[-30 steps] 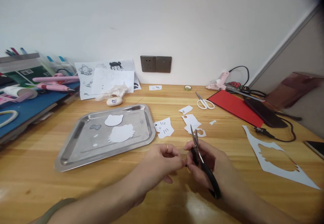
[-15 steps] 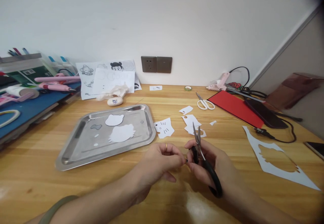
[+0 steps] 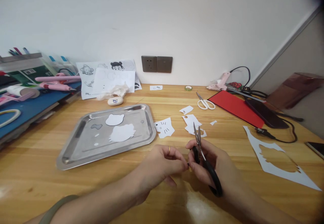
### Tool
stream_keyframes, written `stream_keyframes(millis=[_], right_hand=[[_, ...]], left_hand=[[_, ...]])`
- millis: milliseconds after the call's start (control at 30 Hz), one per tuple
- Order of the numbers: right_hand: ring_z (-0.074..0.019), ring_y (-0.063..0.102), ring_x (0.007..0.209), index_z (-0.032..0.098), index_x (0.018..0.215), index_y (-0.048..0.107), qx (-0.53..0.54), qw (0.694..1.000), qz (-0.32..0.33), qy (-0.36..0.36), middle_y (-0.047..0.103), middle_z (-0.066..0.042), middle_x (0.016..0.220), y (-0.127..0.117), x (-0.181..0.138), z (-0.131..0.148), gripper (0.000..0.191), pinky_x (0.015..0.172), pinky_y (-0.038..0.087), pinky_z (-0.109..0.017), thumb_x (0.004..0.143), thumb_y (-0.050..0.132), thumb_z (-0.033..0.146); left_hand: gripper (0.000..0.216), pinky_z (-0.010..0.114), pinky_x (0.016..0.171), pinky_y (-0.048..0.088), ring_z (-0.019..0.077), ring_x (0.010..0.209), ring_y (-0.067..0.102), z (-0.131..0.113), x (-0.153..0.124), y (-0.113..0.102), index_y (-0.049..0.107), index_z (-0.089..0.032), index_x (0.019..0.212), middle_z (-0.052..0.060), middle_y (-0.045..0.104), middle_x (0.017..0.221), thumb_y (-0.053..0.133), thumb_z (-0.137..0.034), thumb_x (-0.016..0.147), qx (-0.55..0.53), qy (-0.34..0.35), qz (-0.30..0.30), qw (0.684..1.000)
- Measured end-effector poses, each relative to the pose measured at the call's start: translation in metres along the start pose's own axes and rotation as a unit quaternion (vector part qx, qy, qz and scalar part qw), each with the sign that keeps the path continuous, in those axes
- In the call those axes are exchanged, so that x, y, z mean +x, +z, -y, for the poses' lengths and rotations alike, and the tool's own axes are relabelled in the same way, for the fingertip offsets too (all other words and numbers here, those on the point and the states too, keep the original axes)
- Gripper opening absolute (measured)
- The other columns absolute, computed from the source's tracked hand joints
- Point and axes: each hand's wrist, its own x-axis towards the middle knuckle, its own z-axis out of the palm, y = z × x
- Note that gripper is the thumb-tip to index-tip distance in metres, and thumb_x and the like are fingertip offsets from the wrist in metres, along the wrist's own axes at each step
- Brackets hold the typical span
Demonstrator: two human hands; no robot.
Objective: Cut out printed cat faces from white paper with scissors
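Right hand [image 3: 215, 165]: fingers clamped on black scissors [image 3: 205, 165], blades up for trimming. Left hand [image 3: 162, 165]: fingers pinched on tiny scrap [image 3: 187, 164], steadying it.

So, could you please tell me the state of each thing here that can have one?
Black scissors: held in right hand, blades slightly apart.
Left hand: pinching something tiny, too small to identify.
White scissors: lying closed on the table.
Tray: flat, holding white cutouts.
Glue gun: lying down, cord attached.

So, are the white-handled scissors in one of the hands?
No, the white-handled scissors lie on the table beside the red sheet; the right hand holds black ones.
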Motion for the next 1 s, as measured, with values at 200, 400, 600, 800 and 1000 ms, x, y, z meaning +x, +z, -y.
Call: stream_keyframes(millis=[200,400,600,800,1000], right_hand=[[-0.0105,0.049,0.052,0.021,0.086,0.045,0.01,1.0,0.027,0.011,0.051,0.005,0.062,-0.001,-0.003,0.0,0.025,0.047,0.039,-0.022,0.065,0.054,0.01],[-0.0086,0.046,0.049,0.021,0.09,0.045,0.033,0.998,0.045,0.016,0.05,0.006,0.061,-0.002,-0.003,-0.003,0.028,0.045,0.036,-0.021,0.066,0.054,0.008],[-0.0088,0.046,0.048,0.021,0.087,0.047,0.042,0.998,0.045,0.025,0.049,0.007,0.059,-0.001,-0.001,-0.005,0.027,0.043,0.035,-0.02,0.064,0.055,0.008],[-0.009,0.047,0.047,0.02,0.083,0.049,0.032,0.999,0.019,0.034,0.05,0.006,0.057,-0.003,0.003,-0.003,0.022,0.042,0.038,-0.019,0.064,0.057,0.013],[-0.0082,0.048,0.041,0.018,0.083,0.054,0.072,0.993,0.089,0.03,0.05,0.006,0.052,-0.011,0.002,-0.01,0.014,0.038,0.037,-0.018,0.07,0.053,0.022]], left_hand=[[0.009,0.02,0.049,0.039,0.0101,0.058,0.045,0.002,0.001,0.0,0.058,-0.015,0.063,-0.001,0.051,0.061,0.057,-0.024,0.061,0.014,-0.01,0.011,1.0],[0.01,0.019,0.05,0.037,0.0091,0.057,0.044,0.004,0.004,0.0,0.057,-0.015,0.065,-0.001,0.051,0.062,0.057,-0.024,0.062,0.01,-0.011,0.001,1.0],[0.009,0.02,0.049,0.038,0.0095,0.058,0.045,0.003,0.003,-0.001,0.056,-0.015,0.064,-0.001,0.053,0.062,0.057,-0.024,0.061,0.036,-0.018,-0.006,0.999],[0.008,0.018,0.05,0.039,0.0089,0.059,0.045,0.002,0.002,-0.002,0.058,-0.014,0.063,-0.001,0.054,0.062,0.059,-0.021,0.061,0.022,-0.007,0.003,1.0],[0.012,0.017,0.052,0.039,0.008,0.064,0.047,-0.004,0.0,-0.007,0.06,-0.014,0.067,0.0,0.057,0.071,0.062,-0.026,0.065,-0.042,0.046,-0.032,0.998]])
